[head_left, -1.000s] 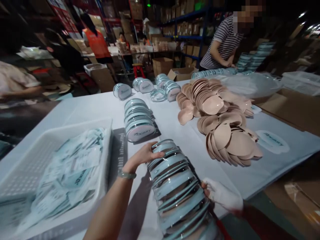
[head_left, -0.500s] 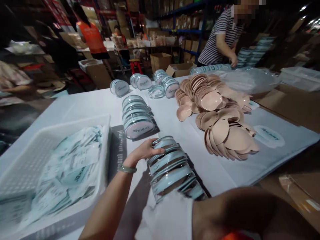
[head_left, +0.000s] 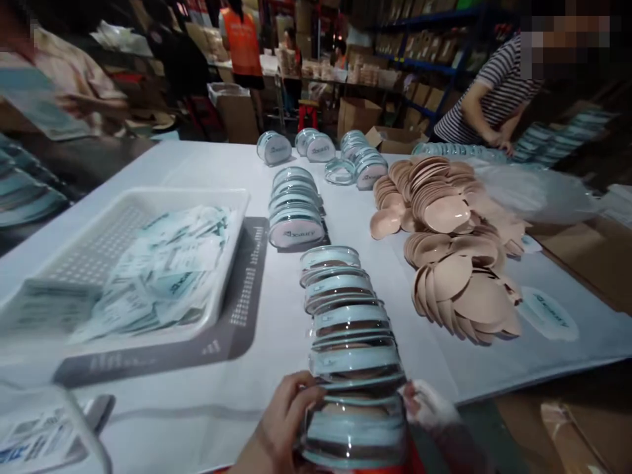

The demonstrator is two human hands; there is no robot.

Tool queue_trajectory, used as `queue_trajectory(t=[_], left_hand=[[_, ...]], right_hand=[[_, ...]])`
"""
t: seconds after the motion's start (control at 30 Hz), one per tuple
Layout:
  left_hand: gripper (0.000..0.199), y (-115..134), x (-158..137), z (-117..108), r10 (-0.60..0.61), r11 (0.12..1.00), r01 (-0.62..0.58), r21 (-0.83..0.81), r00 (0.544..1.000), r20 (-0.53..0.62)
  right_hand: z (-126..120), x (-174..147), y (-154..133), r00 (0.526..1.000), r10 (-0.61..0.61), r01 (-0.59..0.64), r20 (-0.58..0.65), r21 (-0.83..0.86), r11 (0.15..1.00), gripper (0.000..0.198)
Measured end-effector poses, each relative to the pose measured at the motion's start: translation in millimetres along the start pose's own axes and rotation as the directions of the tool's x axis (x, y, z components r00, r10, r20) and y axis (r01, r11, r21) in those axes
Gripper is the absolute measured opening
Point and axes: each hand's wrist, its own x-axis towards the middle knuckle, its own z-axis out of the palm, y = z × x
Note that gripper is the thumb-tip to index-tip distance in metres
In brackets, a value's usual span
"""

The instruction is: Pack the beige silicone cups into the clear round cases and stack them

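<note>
Cases of clear plastic with pale blue rims lie in a long overlapping row on the desk, running from its near edge toward the middle. The nearest case sits right at the near edge, held between both hands. The left hand comes up from below the near edge with its fingers curled round the left side of that case, thumb on the rim; its grip is closed on the case. The right hand, in a white glove, presses against the right side of the same case with fingers bent, so it too is clasping it. Both wrists are low, mostly cut off by the bottom of the view.

Beyond the far end of the row stands a shorter stack of closed cases with printed lids. Left of the row, a white basket holds pale printed packets and sits on a grey tray. Toward the right edge of the desk lie heaps of beige round pads. At the far right corner a person in a striped shirt bends over the desk.
</note>
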Motion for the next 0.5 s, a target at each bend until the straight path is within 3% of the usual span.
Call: queue_trajectory(t=[0.07, 0.17, 0.3, 0.5], left_hand=[[0.058, -6, -20, 20, -0.031, 0.999, 0.031, 0.039, 1.0, -0.006], [0.064, -19, -25, 35, 0.01, 0.994, -0.005, 0.11, 0.999, -0.042], [0.079, -24, -31, 36, 0.016, 0.978, -0.003, 0.208, 0.998, -0.061], [0.086, -4, -30, 46, 0.04, 0.938, -0.021, 0.347, 0.998, -0.048]], right_hand=[[13, -9, 10, 0.997, 0.033, -0.04, 0.077, 0.099, 0.994, 0.065], [25, -19, 0, 0.968, 0.074, -0.123, 0.239, 0.199, 0.972, 0.062], [20, -22, -23, 0.952, 0.048, -0.059, 0.301, 0.029, 0.998, 0.069], [2, -33, -52, 0.932, 0.077, 0.021, 0.355, -0.263, 0.964, 0.065]])
